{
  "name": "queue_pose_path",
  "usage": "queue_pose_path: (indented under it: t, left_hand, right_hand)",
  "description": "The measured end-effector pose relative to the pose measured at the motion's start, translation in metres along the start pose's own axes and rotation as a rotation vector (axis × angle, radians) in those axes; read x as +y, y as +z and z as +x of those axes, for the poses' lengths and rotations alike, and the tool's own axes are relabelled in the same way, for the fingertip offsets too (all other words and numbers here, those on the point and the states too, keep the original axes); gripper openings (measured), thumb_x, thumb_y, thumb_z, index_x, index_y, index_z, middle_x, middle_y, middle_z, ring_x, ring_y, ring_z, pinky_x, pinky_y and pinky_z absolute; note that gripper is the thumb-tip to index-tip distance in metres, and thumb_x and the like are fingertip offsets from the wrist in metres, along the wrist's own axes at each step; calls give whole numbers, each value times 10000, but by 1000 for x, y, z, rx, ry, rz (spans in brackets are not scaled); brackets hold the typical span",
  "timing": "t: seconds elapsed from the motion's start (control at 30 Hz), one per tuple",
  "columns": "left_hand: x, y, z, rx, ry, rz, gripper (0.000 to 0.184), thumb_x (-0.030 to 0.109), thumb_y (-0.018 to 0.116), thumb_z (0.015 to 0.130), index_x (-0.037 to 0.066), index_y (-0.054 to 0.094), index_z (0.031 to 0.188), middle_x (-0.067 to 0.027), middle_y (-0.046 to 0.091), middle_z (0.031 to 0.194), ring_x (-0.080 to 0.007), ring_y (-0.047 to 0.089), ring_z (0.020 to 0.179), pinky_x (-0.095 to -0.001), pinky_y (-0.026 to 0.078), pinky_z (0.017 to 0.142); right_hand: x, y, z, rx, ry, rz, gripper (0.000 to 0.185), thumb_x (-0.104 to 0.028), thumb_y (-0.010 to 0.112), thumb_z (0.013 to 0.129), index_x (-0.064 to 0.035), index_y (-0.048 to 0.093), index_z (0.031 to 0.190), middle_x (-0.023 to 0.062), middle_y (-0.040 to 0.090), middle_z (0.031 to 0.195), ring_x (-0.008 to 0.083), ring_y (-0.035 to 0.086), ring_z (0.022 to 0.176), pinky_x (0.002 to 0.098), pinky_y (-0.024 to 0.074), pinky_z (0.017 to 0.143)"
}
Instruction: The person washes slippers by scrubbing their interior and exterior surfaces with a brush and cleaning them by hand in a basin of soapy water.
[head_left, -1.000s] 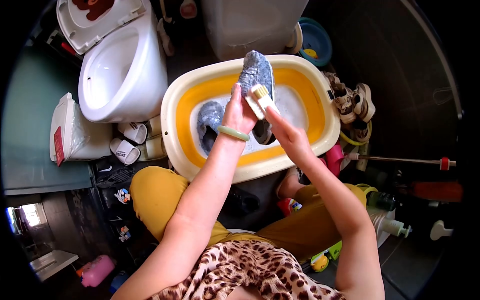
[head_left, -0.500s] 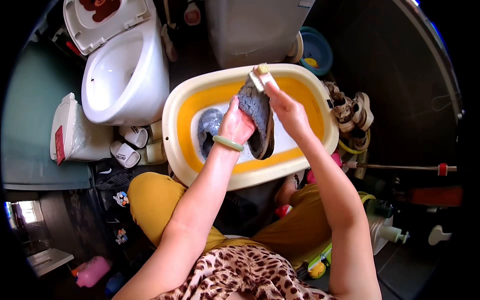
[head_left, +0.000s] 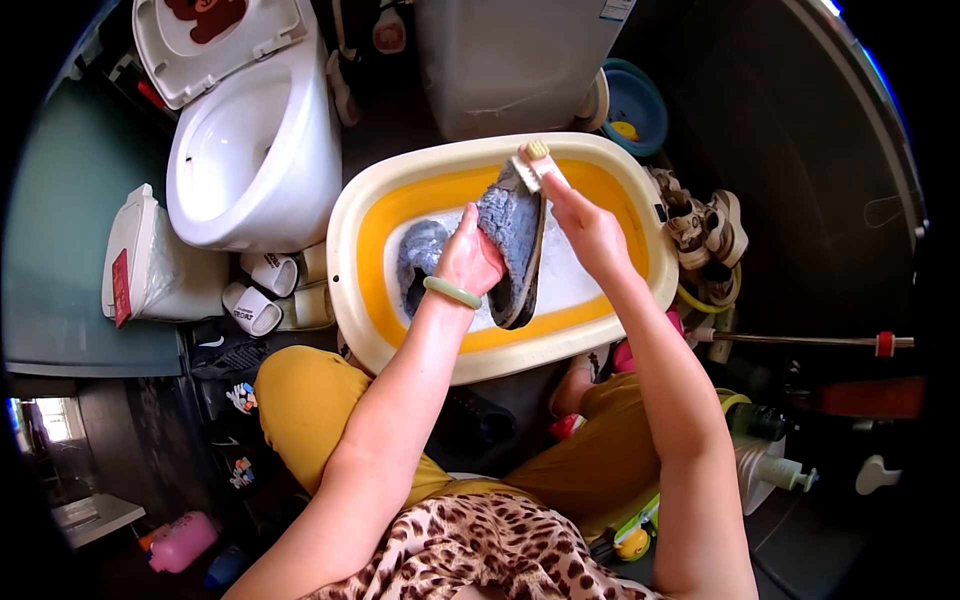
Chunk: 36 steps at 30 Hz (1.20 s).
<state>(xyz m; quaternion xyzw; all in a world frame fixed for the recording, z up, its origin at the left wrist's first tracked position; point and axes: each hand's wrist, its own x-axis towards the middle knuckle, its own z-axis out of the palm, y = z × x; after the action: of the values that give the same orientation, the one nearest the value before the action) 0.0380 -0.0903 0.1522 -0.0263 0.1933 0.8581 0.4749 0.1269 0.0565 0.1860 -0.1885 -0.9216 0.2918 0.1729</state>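
Your left hand (head_left: 472, 258) has its fingers closed around the side of the grey shoe (head_left: 514, 235), palm partly showing, green bangle (head_left: 452, 292) at the wrist. Shoe is held over the middle of the tub (head_left: 352, 318), toe toward the tub's far edge, opening toward the near edge, sole side facing right. Your right hand (head_left: 592, 232) has its fingers narrow, pinched on the brush (head_left: 541, 174); brush head is at the shoe's toe, bristles against or right by it, exact contact can't tell. Second shoe (head_left: 422, 255), also grey and wet-looking, lies in the tub's left part, opening toward the near edge. White suds (head_left: 566, 275) around the tub floor, orange walls, cream rim. On the floor off the tub's left edge: white slippers (head_left: 252, 309), bin (head_left: 160, 270), toilet (head_left: 250, 150) beyond. Off the far right corner: blue basin (head_left: 648, 108) with a small yellow item (head_left: 625, 130) in it. Just beside the right edge: sneakers (head_left: 712, 228), bunched up. Pole (head_left: 800, 339) with a red band runs rightward from near the near right corner. Your knees sit at the near edge.
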Motion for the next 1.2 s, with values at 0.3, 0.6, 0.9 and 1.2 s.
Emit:
queue_pose_path:
  t: [0.3,0.6,0.9,1.2]
  left_hand:
    - [21,-12,0,123,58,129,549,439,239,978,28,365,1320,-133,479,1302,-267,444,1210,-417,302,1055]
    - [6,-5,-6,51,-42,47,527,439,274,973,48,411,1299,-112,495,1292,-261,455,1197,-416,303,1049]
    - [20,-13,-8,152,-15,40,533,428,260,977,31,379,1313,-123,487,1296,-259,454,1200,-404,306,1053]
    - [1,-9,-3,-43,-32,85,547,468,298,961,73,378,1331,-89,495,1293,-223,460,1198,-376,327,1035]
  right_hand:
    - [-19,-5,-79,-251,-243,-20,507,-99,598,798,-315,528,1250,153,602,671,292,624,602,380,492,547]
    - [0,7,0,15,-74,-61,441,-135,617,824,-277,552,1236,176,626,766,244,654,689,338,505,647]
    - [-16,-5,-56,-254,-170,-150,480,-151,581,832,-378,513,1249,124,616,699,280,635,623,374,502,563]
    - [-19,5,11,-6,342,366,663,-178,694,749,-67,418,1341,120,635,1005,177,612,842,300,491,714]
